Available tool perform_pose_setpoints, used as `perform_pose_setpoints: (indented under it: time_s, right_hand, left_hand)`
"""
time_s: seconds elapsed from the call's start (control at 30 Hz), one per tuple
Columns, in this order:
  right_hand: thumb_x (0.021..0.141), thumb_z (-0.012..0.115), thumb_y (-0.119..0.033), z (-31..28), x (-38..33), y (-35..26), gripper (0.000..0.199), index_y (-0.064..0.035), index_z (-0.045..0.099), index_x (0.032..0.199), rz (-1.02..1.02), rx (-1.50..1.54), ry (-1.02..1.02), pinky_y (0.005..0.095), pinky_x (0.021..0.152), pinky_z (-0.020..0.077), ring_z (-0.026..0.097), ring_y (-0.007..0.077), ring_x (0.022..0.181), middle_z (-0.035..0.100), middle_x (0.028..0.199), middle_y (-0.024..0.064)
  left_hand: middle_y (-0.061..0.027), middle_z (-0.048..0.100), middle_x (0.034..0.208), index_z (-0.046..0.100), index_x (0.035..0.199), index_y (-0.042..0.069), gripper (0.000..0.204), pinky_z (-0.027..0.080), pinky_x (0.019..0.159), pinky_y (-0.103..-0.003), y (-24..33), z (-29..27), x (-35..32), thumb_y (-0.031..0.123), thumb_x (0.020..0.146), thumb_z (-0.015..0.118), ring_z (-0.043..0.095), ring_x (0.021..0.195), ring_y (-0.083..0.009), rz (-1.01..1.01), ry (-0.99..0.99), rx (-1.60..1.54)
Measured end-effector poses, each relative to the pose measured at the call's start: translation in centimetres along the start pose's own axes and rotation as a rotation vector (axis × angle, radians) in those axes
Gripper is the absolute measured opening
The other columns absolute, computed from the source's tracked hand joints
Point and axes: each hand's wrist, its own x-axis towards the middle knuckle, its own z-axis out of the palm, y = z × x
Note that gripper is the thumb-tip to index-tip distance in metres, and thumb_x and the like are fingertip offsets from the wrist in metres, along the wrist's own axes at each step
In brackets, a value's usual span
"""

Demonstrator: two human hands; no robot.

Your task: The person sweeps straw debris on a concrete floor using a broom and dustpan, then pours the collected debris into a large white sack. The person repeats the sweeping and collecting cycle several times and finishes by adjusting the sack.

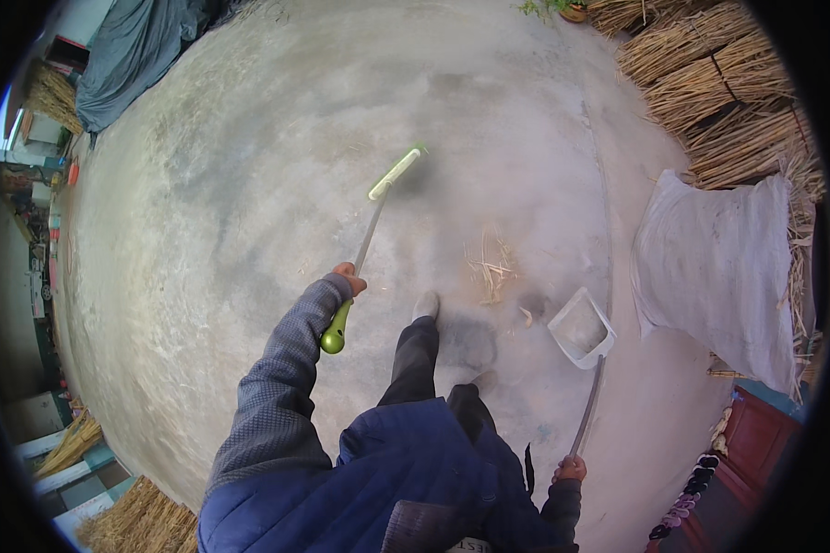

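Note:
My left hand [349, 277] is closed around the grey shaft of a broom [397, 175], just above its green grip end. The broom's pale green head is held out ahead of me, with a shadow beside it; I cannot tell whether it touches the floor. Low on the right, my right hand [570, 468] grips the dark handle of a white long-handled dustpan [581, 327]. A loose patch of straw scraps [492, 269] lies on the floor between broom and dustpan. My feet stand apart just left of the dustpan.
Bundled dry stalks [729, 88] are stacked at the far right, with a whitish sheet [710, 263] over stalks nearer me. A dark tarp [138, 60] covers something at the far left. Straw [143, 521] lies at the near left, and a red door [756, 438] stands at the near right.

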Motion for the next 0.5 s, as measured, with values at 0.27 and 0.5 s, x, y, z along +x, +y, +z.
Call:
perform_pose_setpoints:
  time_s: [0.27,0.5]
  right_hand:
    - [0.079,0.047,-0.012,4.9,-5.2,0.4,0.024,-0.0030,0.047,0.102,0.089,0.013,0.164,0.0275,0.024,0.0297,0.039,0.0122,0.031,0.047,0.058,0.0068]
    - [0.078,0.047,-0.011,6.2,-5.3,-0.6,0.009,-0.0050,0.047,0.086,0.174,0.039,0.089,0.0272,0.025,0.0293,0.038,0.0128,0.031,0.046,0.057,0.0059]
  left_hand:
    - [-0.0193,0.060,0.087,0.056,0.088,0.004,0.026,0.050,0.070,-0.038,8.3,-0.8,17.5,0.017,0.066,0.055,0.061,0.082,-0.0309,0.089,-0.156,0.465]
    - [-0.0206,0.061,0.075,0.058,0.074,-0.002,0.025,0.050,0.064,-0.038,3.6,1.7,4.4,0.021,0.065,0.055,0.062,0.072,-0.0322,0.316,-0.246,0.449]
